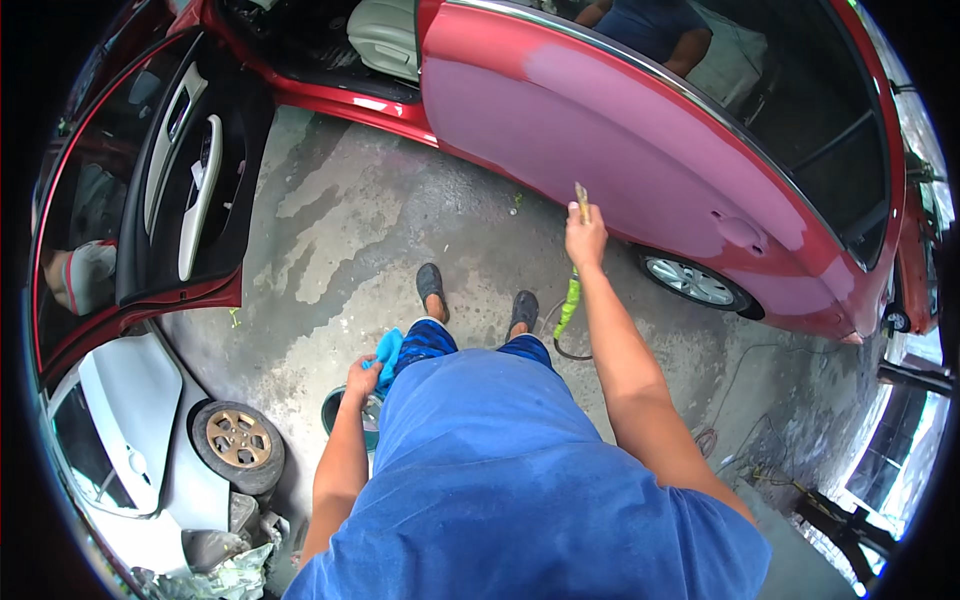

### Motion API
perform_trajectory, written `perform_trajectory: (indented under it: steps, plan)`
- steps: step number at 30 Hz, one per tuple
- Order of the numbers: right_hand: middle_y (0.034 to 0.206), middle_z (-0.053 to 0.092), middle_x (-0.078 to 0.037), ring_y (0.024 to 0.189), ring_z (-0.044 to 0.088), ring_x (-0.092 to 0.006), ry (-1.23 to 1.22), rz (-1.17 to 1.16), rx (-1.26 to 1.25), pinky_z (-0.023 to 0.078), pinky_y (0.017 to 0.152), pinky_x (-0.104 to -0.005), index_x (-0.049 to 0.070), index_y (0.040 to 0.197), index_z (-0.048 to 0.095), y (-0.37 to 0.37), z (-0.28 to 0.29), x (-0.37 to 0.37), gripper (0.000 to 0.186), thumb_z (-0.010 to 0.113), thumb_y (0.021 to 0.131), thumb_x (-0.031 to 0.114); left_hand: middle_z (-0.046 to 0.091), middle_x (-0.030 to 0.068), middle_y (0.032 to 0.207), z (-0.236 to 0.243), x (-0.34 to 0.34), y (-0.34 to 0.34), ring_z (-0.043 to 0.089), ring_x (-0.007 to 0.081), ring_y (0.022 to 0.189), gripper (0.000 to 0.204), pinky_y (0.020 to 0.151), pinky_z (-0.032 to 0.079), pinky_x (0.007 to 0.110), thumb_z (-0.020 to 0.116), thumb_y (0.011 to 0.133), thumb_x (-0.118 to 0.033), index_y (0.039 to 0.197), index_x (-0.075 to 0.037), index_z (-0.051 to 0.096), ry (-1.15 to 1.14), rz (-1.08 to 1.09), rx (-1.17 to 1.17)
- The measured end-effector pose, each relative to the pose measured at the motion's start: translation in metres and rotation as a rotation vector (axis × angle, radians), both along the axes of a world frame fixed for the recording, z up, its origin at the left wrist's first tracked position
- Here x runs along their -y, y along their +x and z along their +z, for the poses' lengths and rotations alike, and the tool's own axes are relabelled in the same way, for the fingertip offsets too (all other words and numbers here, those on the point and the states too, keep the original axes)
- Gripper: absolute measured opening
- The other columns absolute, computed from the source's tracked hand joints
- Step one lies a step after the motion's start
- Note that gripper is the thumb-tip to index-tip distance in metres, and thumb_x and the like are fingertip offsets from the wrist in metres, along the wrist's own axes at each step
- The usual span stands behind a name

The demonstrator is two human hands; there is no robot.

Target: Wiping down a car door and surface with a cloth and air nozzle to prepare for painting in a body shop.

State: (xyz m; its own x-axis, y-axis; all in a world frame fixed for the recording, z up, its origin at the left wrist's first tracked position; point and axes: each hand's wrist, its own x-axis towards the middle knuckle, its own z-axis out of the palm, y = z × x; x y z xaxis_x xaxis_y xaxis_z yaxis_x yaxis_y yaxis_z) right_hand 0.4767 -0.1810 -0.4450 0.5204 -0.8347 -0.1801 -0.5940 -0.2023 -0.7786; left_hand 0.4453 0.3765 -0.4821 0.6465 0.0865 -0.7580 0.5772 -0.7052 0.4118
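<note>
My right hand (pixel 585 238) reaches forward and grips a small tan sanding piece (pixel 581 199) pressed against the lower edge of the red car's rear door (pixel 610 140), whose panel looks dull pink and matte. My left hand (pixel 360 380) hangs at my side, closed on a bright blue cloth (pixel 388 352). Just under that hand stands a teal bucket (pixel 335 405). My feet in dark sandals (pixel 432 285) stand on the wet concrete floor close to the car.
The red car's front door (pixel 180 170) stands open at the left. A silver car with a bronze wheel (pixel 238 440) sits at lower left. A green hose (pixel 568 305) and thin cables lie on the floor at right. A person's reflection shows in the car window (pixel 650 25).
</note>
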Motion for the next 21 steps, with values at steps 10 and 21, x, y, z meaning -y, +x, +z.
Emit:
perform_trajectory:
  steps: [10,21]
  plan:
    - [0.089,0.069,-0.026,0.090,0.067,-0.0470,-0.001,0.051,-0.043,0.050,0.080,-0.0525,0.005,0.099,0.061,0.135,0.004,-0.103,0.037,0.061,0.096,0.042,0.070,0.0110,0.110,-0.017,-0.115,-0.063,0.064,0.0177,0.096,0.035,0.085,0.052,0.032,0.069,0.090,-0.020,0.124,-0.008,0.069,0.021,0.325,-0.208]
    - [0.097,0.070,-0.026,0.097,0.066,-0.0478,0.016,0.100,-0.165,0.051,0.085,-0.0540,0.006,0.104,0.062,0.177,-0.081,-0.141,0.036,0.061,0.096,0.041,0.069,0.0104,0.104,0.027,-0.157,-0.021,0.063,0.0160,0.087,0.042,0.080,0.052,0.029,0.062,0.088,-0.008,0.130,-0.002,0.062,-0.029,0.359,-0.093]
